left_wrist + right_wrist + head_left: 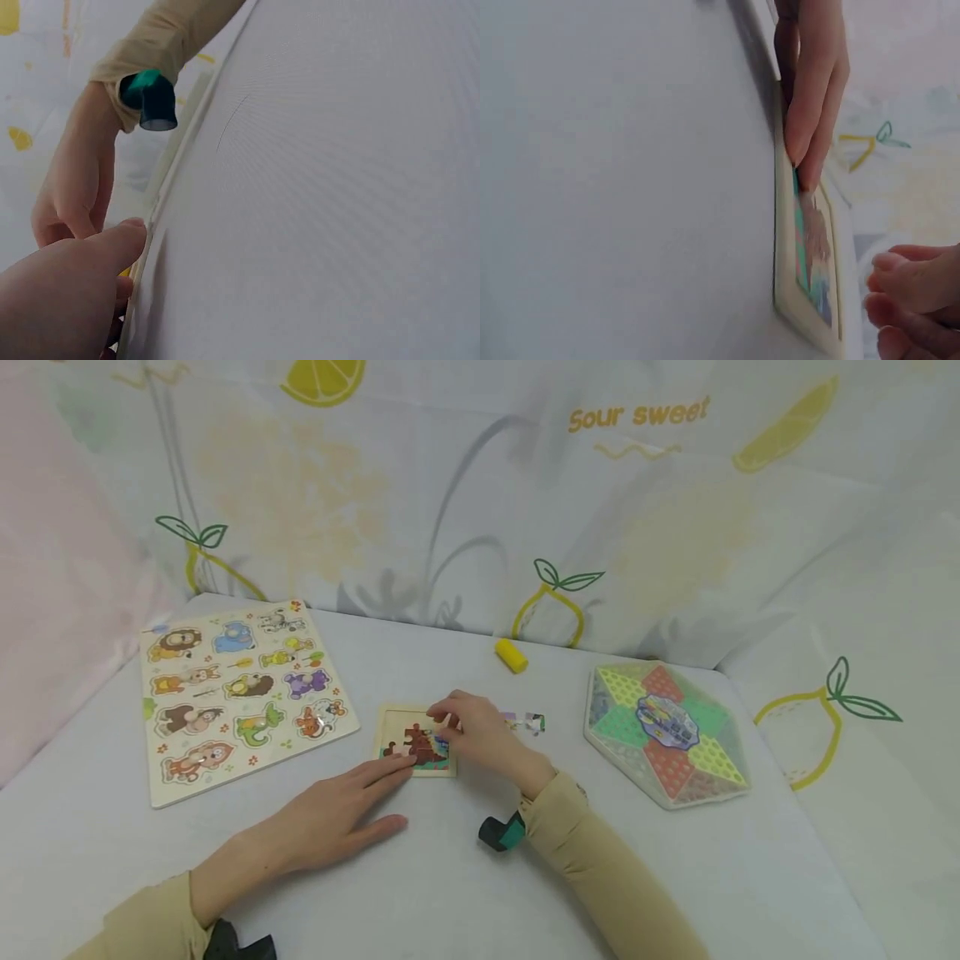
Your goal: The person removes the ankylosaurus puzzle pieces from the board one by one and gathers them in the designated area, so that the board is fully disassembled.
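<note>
A small wooden-framed jigsaw puzzle [393, 719] lies on the white table, partly filled with brown, green and blue pieces; bare wood shows in its upper part. My left hand [337, 814] lies flat at the puzzle's lower left, fingers stretched, fingertips touching the pieces and thumb apart on the cloth. Above the puzzle's right side hovers my right hand [483, 735], fingers loosely bent. In the right wrist view its fingertips [891, 262] stand apart from the frame, with no piece visible between them. Loose puzzle pieces [536, 723] lie right of the puzzle, partly hidden by the right hand.
A large animal peg board [251, 697] lies at the left. At the right is a hexagonal board [667, 735] with coloured triangles. A yellow cylinder [512, 656] lies near the back edge. A lemon-print cloth [450, 485] hangs behind the table.
</note>
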{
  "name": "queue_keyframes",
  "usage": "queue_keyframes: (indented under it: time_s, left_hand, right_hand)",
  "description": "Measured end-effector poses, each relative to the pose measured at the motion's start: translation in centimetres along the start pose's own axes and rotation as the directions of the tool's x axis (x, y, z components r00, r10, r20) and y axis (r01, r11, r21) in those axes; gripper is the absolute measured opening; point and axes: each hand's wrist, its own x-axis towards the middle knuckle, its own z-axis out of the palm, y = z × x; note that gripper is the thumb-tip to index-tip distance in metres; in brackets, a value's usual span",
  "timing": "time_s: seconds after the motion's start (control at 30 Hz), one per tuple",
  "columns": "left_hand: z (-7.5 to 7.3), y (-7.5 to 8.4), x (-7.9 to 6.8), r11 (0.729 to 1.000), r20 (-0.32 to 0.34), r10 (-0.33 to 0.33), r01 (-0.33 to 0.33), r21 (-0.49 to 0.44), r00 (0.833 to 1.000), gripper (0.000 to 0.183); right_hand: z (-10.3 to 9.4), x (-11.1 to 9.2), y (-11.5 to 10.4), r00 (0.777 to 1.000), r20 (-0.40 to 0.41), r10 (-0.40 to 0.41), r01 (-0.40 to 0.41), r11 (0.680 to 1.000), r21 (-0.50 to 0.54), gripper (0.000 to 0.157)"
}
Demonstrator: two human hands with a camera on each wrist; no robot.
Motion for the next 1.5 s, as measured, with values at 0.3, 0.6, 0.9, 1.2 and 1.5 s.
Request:
queue_keyframes:
  time_s: [0.3, 0.6, 0.9, 1.2, 1.5]
  left_hand:
    - [0.2, -0.1, 0.2, 0.999, 0.001, 0.031, -0.031, 0.01, 1.0, 0.064]
    - [0.0, -0.1, 0.1, 1.0, 0.013, 0.017, -0.017, -0.002, 1.0, 0.065]
    - [0.1, -0.2, -0.1, 1.0, 0.01, 0.013, -0.013, 0.009, 1.0, 0.064]
    - [0.0, -0.2, -0.2, 1.0, 0.009, 0.019, -0.019, 0.019, 1.0, 0.064]
    - [0.1, -0.2, -0.2, 1.0, 0.016, 0.011, -0.011, 0.01, 1.0, 0.065]
  right_hand:
    - [1.5, 1.3, -0.7, 0.984, 0.163, 0.066, -0.064, 0.998, -0.017, 0.029]
    - [1.9, 1.4, -0.8, 0.986, 0.152, 0.067, -0.067, 0.998, -0.002, 0.026]
    - [2.2, 1.4, -0.7, 0.986, 0.158, 0.062, -0.062, 0.998, 0.001, 0.024]
    - [2.7, 1.5, -0.5, 0.984, 0.165, 0.069, -0.067, 0.998, -0.018, 0.025]
    - [3.0, 1.4, -0.4, 0.986, 0.15, 0.076, -0.081, 0.996, 0.024, 0.028]
